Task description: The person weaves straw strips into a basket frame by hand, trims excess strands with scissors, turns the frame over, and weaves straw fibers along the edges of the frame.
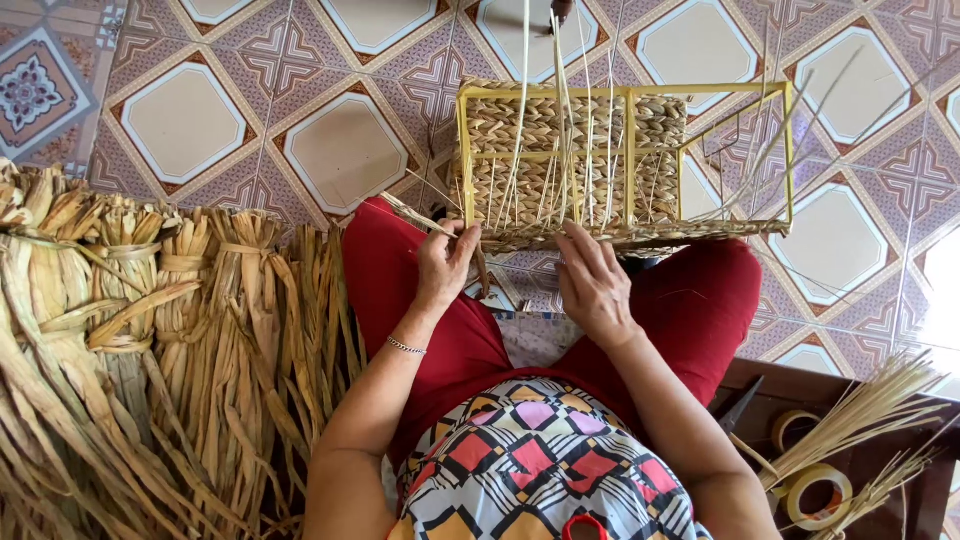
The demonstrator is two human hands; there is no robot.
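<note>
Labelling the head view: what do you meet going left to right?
Bundles of dried leaves → left hand pinching a leaf strand → right hand on the half-woven basket → tape rolls on the low wooden table.

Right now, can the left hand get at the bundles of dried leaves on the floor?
Probably yes. The left hand pinches a strand at the basket frame, so it is busy, but the dried leaf bundles lie just beside that arm with nothing between.

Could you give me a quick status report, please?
Left hand pinching a fibre strand. Right hand flat on the half-woven basket, yellow frame still bare. Nothing in the way.
</note>
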